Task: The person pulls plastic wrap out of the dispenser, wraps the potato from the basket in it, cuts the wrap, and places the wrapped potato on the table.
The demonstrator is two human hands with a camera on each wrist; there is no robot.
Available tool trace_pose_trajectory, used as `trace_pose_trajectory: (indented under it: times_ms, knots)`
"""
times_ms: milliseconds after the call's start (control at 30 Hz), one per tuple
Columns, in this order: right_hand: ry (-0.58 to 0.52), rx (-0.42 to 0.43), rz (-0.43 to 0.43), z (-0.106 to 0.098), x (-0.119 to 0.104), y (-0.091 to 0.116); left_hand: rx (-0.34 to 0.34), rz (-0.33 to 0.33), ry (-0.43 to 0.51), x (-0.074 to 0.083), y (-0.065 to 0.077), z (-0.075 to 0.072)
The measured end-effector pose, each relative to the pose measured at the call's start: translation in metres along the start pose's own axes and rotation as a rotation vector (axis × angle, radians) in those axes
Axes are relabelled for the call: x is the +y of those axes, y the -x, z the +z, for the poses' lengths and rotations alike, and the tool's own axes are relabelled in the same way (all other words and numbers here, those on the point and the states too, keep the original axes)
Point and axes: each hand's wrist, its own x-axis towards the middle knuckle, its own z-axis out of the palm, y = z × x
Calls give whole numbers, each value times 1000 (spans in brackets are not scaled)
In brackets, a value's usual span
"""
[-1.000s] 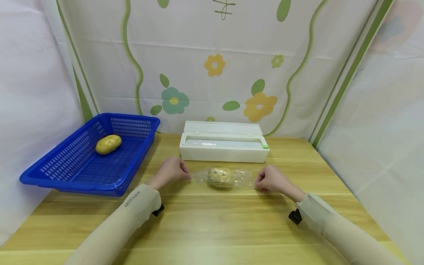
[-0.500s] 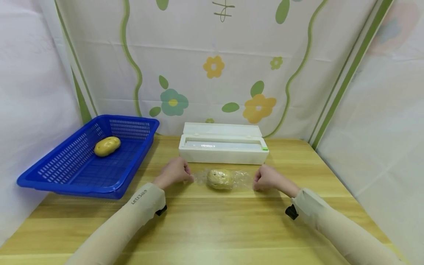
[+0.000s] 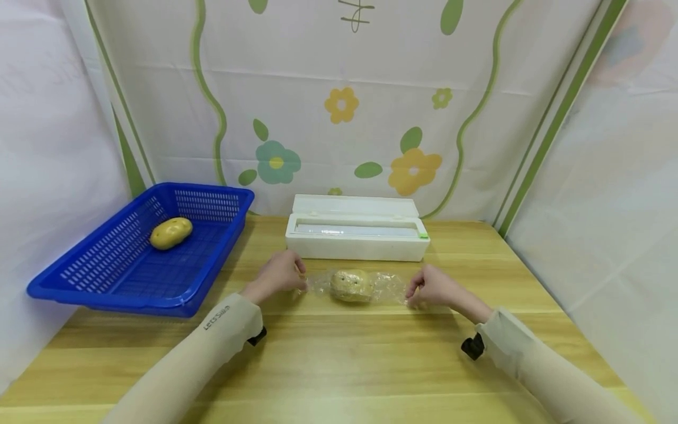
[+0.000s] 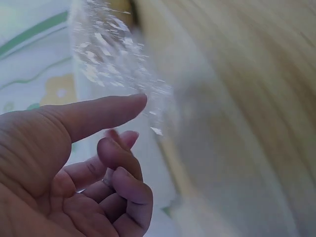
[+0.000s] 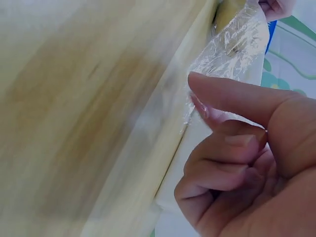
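Left hand [image 3: 282, 272]: thumb and forefinger have parted since half a second ago, the other fingers loosely curled; it has no visible grip on anything.
Right hand [image 3: 434, 287]: likewise loosened, thumb and forefinger tips slightly apart beside the film's end; whether they brush it cannot be told.
Clear film [image 3: 389, 287]: crinkled around the potato, its two ends stretching sideways toward the hands.
Wrapped potato [image 3: 351, 286]: on the table [image 3: 339, 365], between the hands, just in front of the open white box [image 3: 357, 247], barely shifted.
Meaning: the pull on both ends has probably been released.
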Motion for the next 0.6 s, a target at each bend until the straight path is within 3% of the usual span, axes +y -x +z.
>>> trace_pose_trajectory:
  times_ms: [167, 300, 433, 600]
  knots:
    - [-129, 11, 55, -7, -4, 9, 28, 59, 34, 14, 10, -2]
    - [-257, 42, 53, -16, -14, 14, 29, 141, 148, 25, 19, 2]
    - [-255, 127, -85, -14, -31, 10, 6, 218, 244, 33, 27, 11]
    - [-183, 123, -291, 1, -50, -4, 12, 241, 265, 38, 32, 19]
